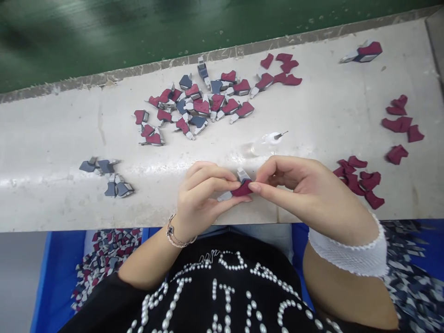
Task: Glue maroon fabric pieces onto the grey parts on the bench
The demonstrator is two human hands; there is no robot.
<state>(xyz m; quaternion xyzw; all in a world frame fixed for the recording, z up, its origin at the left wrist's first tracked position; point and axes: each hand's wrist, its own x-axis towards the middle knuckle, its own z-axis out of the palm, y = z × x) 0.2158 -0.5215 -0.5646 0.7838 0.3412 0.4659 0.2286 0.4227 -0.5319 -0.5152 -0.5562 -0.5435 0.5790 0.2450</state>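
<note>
My left hand (203,194) and my right hand (294,182) meet at the front of a white work surface (62,138). Between their fingertips is a small maroon fabric piece joined to a pale grey part (241,186); both hands grip it. A loose pile of similar maroon-and-grey pieces (197,99) lies beyond my hands. Several loose maroon fabric cut-outs (357,178) lie to the right of my right hand. Several grey-blue pieces (107,175) lie to the left of my left hand.
A small glue bottle with a metal nozzle (272,138) lies just beyond my hands. A green belt (104,37) runs along the far edge. Blue bins (58,277) full of mixed pieces sit below the front edge, on both sides of my body.
</note>
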